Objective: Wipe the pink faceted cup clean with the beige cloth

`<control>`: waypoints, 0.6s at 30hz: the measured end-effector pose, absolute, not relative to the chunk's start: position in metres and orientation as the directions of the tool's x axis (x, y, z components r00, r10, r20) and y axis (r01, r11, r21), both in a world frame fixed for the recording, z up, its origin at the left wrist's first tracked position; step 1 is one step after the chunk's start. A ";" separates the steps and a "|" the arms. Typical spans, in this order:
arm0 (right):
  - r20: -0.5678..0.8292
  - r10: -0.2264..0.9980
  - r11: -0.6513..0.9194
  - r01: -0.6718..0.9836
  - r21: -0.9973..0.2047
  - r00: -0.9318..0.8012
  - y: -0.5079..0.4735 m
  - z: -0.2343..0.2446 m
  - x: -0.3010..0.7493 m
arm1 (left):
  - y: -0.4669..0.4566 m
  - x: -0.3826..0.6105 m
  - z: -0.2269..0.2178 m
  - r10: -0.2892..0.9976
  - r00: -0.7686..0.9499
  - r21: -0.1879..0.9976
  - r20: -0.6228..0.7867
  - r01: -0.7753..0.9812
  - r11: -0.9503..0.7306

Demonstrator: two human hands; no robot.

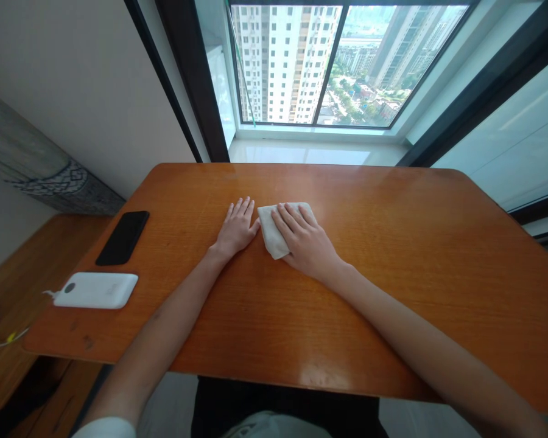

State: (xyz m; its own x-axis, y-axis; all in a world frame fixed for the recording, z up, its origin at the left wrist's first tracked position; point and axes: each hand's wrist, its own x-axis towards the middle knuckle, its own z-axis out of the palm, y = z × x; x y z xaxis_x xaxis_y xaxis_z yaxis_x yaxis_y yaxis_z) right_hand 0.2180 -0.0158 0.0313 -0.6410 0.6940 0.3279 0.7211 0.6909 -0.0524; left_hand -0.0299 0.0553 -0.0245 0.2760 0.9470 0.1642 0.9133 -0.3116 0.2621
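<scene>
1. To my left lies a black phone [122,238].
2. Nearer me I see a white device [95,290] with a cable [49,292] at its left end.
3. Ahead of me, tall buildings [283,61] stand outside the window [331,64].
4. A grey patterned curtain [41,164] hangs at my left.

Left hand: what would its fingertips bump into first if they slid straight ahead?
Past the left hand, the way looks free to the far table edge, then the window ledge. Its thumb might brush the cloth, though.
</scene>
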 end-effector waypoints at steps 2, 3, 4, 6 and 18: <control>0.385 0.685 0.683 0.730 -0.041 -0.619 -0.020 0.023 0.219 | 0.055 -0.030 -0.024 0.948 0.276 0.268 0.156 0.912 -0.310; 0.415 0.674 0.682 0.730 -0.034 -0.611 -0.022 0.019 0.219 | 0.055 -0.030 -0.024 0.949 0.275 0.270 0.154 0.912 -0.309; 0.445 0.660 0.686 0.727 -0.028 -0.605 -0.023 0.016 0.219 | 0.055 -0.030 -0.024 0.949 0.274 0.271 0.154 0.912 -0.308; 0.491 0.629 0.699 0.714 -0.018 -0.603 -0.023 0.009 0.218 | 0.055 -0.030 -0.023 0.949 0.271 0.274 0.159 0.912 -0.306; 0.569 0.580 0.654 0.750 0.102 -0.583 -0.002 -0.005 0.211 | 0.052 -0.030 -0.018 0.881 0.323 0.353 0.346 0.825 -0.441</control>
